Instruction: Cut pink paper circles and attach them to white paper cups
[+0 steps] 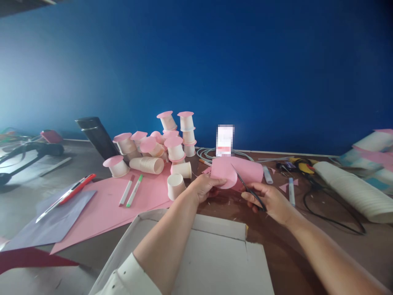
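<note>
My left hand (204, 187) pinches a piece of pink paper (225, 172) by its lower left part, thumb on top. The paper's lower right edge is rounded. In my right hand (264, 200) is a pair of scissors (250, 190) with dark handles, its blades reaching up and left against the paper's right edge. Behind the paper lies a larger pink roll or curled sheet (250, 170). Just left of my left hand, a white paper cup (176, 187) stands upside down, and another cup (181, 169) lies on its side.
Paper cups topped with pink discs (174, 148) stand stacked at the back. Pink sheets (113, 200), two markers (134, 191) and a red utility knife (69, 194) lie left. A cardboard piece (221, 258) is in front. On the right are a long cup stack (353, 192) and a black cable (331, 225).
</note>
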`<state>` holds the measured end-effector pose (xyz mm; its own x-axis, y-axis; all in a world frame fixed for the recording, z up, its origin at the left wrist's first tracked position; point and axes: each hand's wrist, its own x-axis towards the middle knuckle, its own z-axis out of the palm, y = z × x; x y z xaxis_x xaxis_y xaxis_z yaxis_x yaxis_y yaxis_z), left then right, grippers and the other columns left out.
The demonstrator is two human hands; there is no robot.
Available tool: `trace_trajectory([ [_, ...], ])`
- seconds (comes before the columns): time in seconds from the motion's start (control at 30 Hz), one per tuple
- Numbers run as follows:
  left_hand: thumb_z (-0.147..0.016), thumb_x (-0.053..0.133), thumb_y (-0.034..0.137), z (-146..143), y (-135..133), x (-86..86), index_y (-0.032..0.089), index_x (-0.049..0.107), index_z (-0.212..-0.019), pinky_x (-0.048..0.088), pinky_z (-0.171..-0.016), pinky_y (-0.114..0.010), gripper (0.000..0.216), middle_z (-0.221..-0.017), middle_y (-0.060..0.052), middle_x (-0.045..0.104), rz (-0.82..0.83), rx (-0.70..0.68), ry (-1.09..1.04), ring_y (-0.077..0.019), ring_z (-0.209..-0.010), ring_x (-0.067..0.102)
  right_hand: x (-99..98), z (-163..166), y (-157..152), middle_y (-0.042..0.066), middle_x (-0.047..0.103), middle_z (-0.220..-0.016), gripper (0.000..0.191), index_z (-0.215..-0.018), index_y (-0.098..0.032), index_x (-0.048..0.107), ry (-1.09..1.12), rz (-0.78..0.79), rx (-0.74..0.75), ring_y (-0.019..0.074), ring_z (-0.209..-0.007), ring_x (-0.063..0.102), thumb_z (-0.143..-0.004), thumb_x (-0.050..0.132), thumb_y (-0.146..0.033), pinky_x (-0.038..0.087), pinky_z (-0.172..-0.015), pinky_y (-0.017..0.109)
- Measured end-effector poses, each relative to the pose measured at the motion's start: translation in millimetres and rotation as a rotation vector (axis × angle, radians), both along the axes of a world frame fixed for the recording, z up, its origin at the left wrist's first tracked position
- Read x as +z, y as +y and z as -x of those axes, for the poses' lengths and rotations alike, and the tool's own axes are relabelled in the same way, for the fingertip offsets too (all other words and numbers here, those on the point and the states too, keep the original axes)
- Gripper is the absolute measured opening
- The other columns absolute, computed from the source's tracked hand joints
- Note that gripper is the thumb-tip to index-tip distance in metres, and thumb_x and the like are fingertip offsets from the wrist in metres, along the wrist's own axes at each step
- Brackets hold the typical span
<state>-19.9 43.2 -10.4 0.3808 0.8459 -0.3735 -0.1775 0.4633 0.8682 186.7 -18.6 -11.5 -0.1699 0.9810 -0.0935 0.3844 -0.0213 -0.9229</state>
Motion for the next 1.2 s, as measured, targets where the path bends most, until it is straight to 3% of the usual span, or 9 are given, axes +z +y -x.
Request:
trace_trajectory([
  [0.47,-0.055,0.085,0.024,5.1,1.8,-1.6,0.018,0.059,-0.1,0.042,-0.052,-0.018,0.053,-0.076,0.0,0.062,-0.04,-0.028,-0.053,-0.0063,-0.056,0.052,2.2,-3.4,-1.4,-0.002,0.059,-0.058,0.041,-0.095,-0.017,0.063,0.008,0.014,-0.004,0.0095,-0.046,0.053,-0.072,0.068,-0.051,0.039,-0.046,0.021],
  [1.2,-0.055,0.084,0.026,3.4,2.9,-4.5,0.017,0.06,-0.093,0.04,-0.053,-0.019,0.046,-0.076,0.0,0.06,-0.05,-0.006,0.023,-0.0082,-0.061,0.053,3.0,-1.1,-0.5,-0.002,0.057,-0.057,0.045,-0.094,-0.017,0.063,-0.041,0.021,-0.003,0.0099,-0.045,0.051,-0.072,0.066,-0.056,0.039,-0.046,0.023],
])
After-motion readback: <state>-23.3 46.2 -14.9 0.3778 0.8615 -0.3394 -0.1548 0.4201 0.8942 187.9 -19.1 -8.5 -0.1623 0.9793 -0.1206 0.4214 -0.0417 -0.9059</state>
